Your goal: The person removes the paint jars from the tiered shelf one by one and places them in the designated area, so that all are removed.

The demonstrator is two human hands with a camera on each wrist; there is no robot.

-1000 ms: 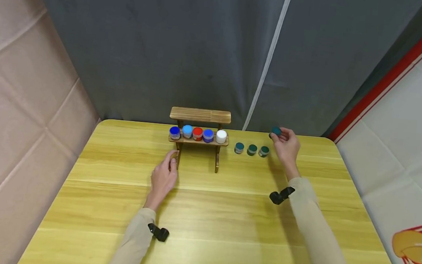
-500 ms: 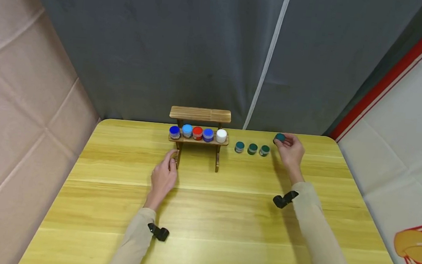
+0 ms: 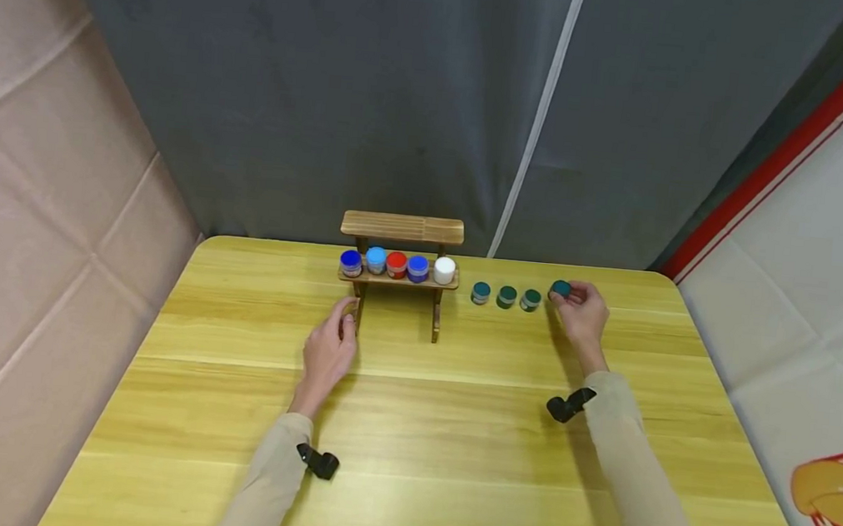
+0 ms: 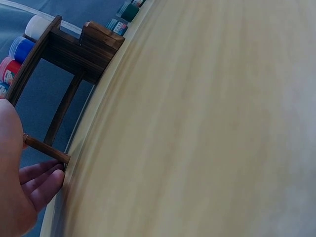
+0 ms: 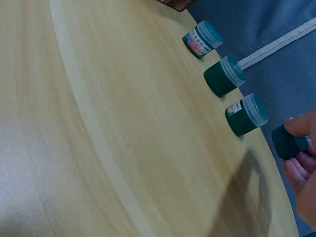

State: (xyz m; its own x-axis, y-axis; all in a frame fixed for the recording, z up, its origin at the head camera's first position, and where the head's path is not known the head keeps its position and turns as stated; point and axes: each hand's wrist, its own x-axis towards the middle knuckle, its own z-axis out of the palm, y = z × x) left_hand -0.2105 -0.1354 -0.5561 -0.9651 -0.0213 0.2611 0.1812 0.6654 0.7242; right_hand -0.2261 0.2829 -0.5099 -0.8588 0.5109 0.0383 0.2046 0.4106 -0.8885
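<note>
A small brown wooden rack stands at the table's far edge, with a row of paint jars on its lower shelf: dark blue, light blue, red, violet-blue and white. My left hand is at the rack's left leg, its fingers curled about the leg's end. My right hand pinches a dark teal-green paint jar between thumb and fingers. Left of it, three green paint jars stand in a row on the table.
The wooden table has its far edge right behind the rack and jars. A grey curtain hangs behind it. Light fabric walls rise on the left and right.
My right hand has moved slightly right and nearer to me with the teal-green paint jar, bringing it close to the row's right end. The left hand keeps its place at the rack.
</note>
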